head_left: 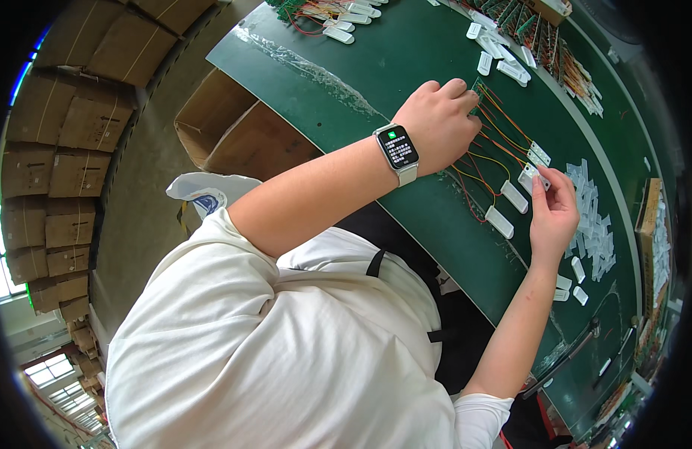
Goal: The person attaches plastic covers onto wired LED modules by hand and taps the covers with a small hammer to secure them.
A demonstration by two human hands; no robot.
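Note:
My left hand [439, 123], with a smartwatch [397, 146] on its wrist, is closed over the edge of a small green circuit board [477, 87], most of which the fingers hide. Red, orange and yellow wires [504, 123] run from under that hand to several white plastic pieces. Two of these, a white rounded case [514, 197] and a similar case [499, 222], lie on the table nearer to me. My right hand [557, 213] pinches a white wired module [531, 178] between thumb and fingers. Just beyond it, another white module [539, 154] with small dots touches or nearly touches it.
A pile of translucent plastic strips [591, 224] lies right of my right hand on the green table [436, 217]. More white cases [503, 56] and wired boards lie at the far side. An open cardboard box [245, 135] stands by the table's left edge; stacked cartons [46, 179] line the left.

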